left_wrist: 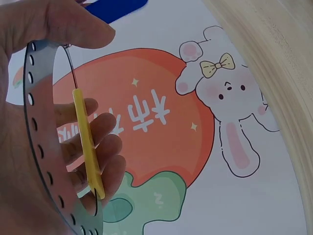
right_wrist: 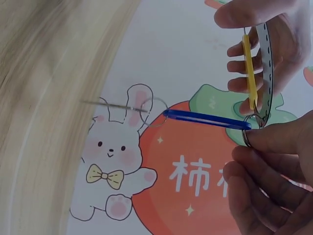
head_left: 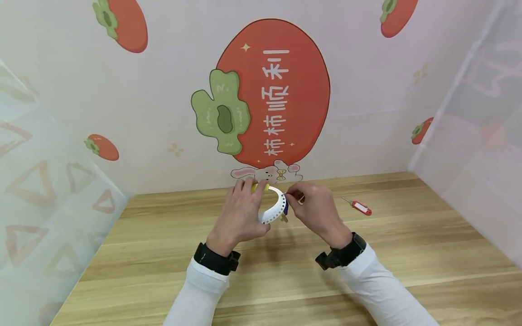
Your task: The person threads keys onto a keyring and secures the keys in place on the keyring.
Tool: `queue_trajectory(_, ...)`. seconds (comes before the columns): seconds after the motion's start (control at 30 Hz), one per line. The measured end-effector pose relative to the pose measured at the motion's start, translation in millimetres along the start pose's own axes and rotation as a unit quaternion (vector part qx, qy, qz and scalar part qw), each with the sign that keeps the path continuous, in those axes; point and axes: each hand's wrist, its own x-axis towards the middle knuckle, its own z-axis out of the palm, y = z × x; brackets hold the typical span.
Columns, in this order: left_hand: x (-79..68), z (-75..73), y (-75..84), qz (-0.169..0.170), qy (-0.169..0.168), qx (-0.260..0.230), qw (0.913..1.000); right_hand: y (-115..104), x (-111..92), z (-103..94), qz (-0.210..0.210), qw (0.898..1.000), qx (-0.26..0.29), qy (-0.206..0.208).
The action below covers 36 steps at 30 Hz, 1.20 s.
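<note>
My left hand (head_left: 240, 213) grips a curved white strip (head_left: 277, 208) with a row of small holes and a yellow handle (left_wrist: 87, 147) on a wire across its open side. In the left wrist view the thumb lies over the strip's end, and the curled fingers are behind the handle. My right hand (head_left: 316, 208) pinches a small metal ring (right_wrist: 246, 137) right at the strip's edge. This ring is on one end of a blue key tag (right_wrist: 208, 119). From a second ring at the tag's other end hangs a key (right_wrist: 117, 105).
On the wooden table (head_left: 163, 253), right of my right hand, lies a red key tag (head_left: 360, 208) with a key. Behind the table stands a pale wall (head_left: 163, 99) printed with persimmons and a rabbit. Pale side panels (head_left: 49, 190) flank the table.
</note>
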Motion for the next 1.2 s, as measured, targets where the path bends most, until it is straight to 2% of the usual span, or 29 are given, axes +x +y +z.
queue_trajectory(0.17, 0.4, 0.4, 0.9, -0.008, 0.006, 0.0, 0.9999, -0.6, -0.4, 1.0, 0.025, 1.0, 0.009, 0.001)
queue_trajectory(0.3, -0.1, 1.0, 1.6, -0.012, 0.007, 0.001, 0.9999, -1.7, -0.7, 2.5, 0.02, 1.0, 0.006, 0.005)
queue_trajectory(0.43, -0.4, 1.9, 1.6, -0.007, 0.003, 0.006, 1.0, -2.2, -0.9, 3.1, -0.001, 1.0, -0.008, 0.01)
queue_trajectory(0.67, -1.4, 1.4, 0.4, -0.001, -0.022, 0.008, 0.9997, 1.3, 0.0, 3.7, -0.075, 0.996, -0.055, -0.001)
queue_trajectory(0.73, -1.2, 1.4, 0.4, -0.002, -0.025, 0.007, 0.9997, 1.8, -0.1, 3.6, -0.081, 0.995, -0.061, 0.0)
queue_trajectory(0.83, -0.1, 1.6, 0.8, 0.0, -0.017, 0.007, 0.9998, 2.6, -0.7, 3.4, -0.058, 0.997, -0.054, -0.002)
queue_trajectory(0.97, 1.1, 1.9, 1.5, -0.002, 0.001, 0.002, 1.0, 1.2, -1.2, 3.9, 0.002, 1.0, -0.022, -0.001)
queue_trajectory(1.2, 0.8, 1.7, 1.7, -0.015, 0.017, -0.001, 0.9997, -5.2, -0.4, 5.5, 0.068, 0.997, 0.023, 0.017)
